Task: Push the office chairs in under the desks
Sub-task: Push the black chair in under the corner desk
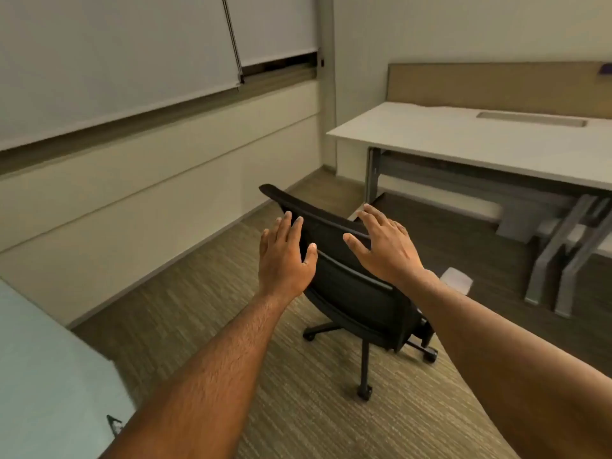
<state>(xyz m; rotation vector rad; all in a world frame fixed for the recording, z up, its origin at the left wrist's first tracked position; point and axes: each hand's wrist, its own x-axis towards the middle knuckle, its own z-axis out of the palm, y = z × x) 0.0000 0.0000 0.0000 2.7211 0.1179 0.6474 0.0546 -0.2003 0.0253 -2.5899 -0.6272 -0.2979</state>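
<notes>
1. The black office chair (351,286) stands on the carpet, well apart from the white desk (463,140).
2. The left hand (284,260) and right hand (384,246) hover at its backrest, fingers spread (contact unclear).

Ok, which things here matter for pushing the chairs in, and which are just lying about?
For the job:
black mesh-backed office chair
white-topped desk with grey legs
left hand
right hand

Just lying about:
white roller blinds
small white object on the floor
pale desk corner
</notes>
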